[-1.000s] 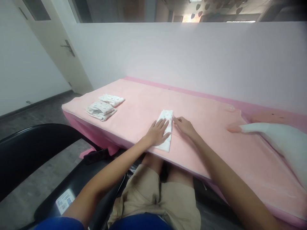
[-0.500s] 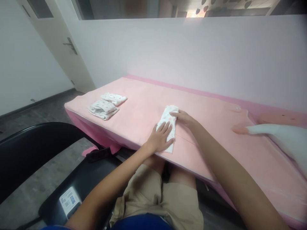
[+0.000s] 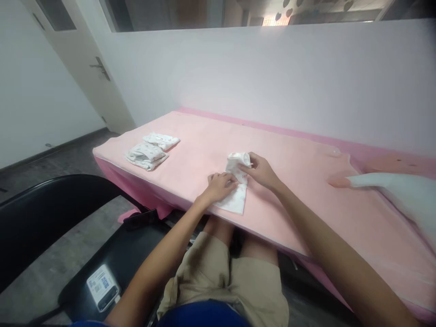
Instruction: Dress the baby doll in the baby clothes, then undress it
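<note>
A white cloth [image 3: 240, 193] with a small print, folded into a narrow strip, lies on the pink-covered table near its front edge. Its far end is lifted and curls back over the rest. My right hand [image 3: 261, 171] pinches this raised end at its right side, thumb nearer me. At the strip's left edge, my left hand [image 3: 220, 187] is closed on the fabric with bent fingers; its fingertips are partly hidden. To the left lie folded printed cloths, a thicker pile [image 3: 146, 156] and a flatter one [image 3: 161, 140] right behind it.
The pink table cover [image 3: 197, 141] reaches back to a white wall. A white, bird-neck-like object with an orange tip [image 3: 374, 180] lies at the right. On the left, a black chair [image 3: 91, 200] stands against the table, with a white device [image 3: 102, 287] on its seat.
The cloth's far end has come up and folded toward me with my right hand. My left hand has gone from lying flat to bent fingers at the left edge.
</note>
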Demonstrator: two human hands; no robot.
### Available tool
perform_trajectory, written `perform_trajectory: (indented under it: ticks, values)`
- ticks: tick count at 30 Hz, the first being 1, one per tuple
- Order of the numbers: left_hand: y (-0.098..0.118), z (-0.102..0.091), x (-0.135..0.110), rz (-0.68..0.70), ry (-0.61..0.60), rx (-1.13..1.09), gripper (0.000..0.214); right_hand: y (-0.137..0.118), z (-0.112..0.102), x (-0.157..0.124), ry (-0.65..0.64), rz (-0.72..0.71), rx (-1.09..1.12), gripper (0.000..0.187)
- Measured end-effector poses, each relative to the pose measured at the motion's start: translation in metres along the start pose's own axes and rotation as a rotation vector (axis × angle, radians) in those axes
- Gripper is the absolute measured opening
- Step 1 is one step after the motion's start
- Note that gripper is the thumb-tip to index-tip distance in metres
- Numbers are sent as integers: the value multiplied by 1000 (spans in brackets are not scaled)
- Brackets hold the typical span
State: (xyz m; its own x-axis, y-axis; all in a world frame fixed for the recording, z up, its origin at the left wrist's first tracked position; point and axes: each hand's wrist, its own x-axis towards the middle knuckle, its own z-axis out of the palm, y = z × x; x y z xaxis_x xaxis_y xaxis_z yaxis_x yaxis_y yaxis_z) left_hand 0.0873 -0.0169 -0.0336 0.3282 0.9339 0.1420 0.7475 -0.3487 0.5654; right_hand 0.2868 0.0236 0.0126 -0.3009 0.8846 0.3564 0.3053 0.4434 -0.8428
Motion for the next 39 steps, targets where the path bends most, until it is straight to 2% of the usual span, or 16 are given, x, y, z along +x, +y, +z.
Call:
perform_trajectory:
  ticks: [4, 7, 11, 15, 20, 24, 26, 28, 30, 32, 34, 36, 39]
  values:
    - [-11, -15, 3, 87, -39, -151, 31, -14, 7, -27, 17, -291, -224, 22]
    - [-20, -20, -4, 90, -3, -200, 30, -13, 7, -46, 25, -478, -348, 12]
    - [-29, -20, -13, 20, 96, -93, 24, -4, 7, -67, 9, -622, -423, 8]
    - [-28, -19, -16, -116, 212, -40, 41, 3, 19, -89, -92, -692, -470, 12]
    - [-21, -21, -12, -218, 117, -70, 56, -2, 39, -120, -100, -552, -475, 15]
    - [-21, -21, -4, -218, 31, 6, 69, -15, 39, -130, -127, -410, -358, 23]
    - [-21, -21, 0, -217, -8, 66, 68, -17, 38, -128, -60, -303, -335, 25]
    - [-21, -23, 2, -225, -38, 114, 66, -13, 37, -122, 83, -182, -393, 31]
    - [-18, -26, 2, -236, -56, 91, 62, -3, 38, -115, 184, -79, -483, 47]
    - [-15, -31, -1, -238, -84, -66, 57, 8, 39, -108, 169, -4, -509, 61]
    - [-10, -37, -6, -225, -118, -326, 57, 16, 41, -103, 125, 72, -421, 65]
    - [-4, -45, -10, -201, -143, -600, 61, 16, 42, -98, 120, 194, -191, 75]
    - [7, -61, -12, -141, -180, -876, 60, 0, 43, -92, 86, 398, 303, 94]
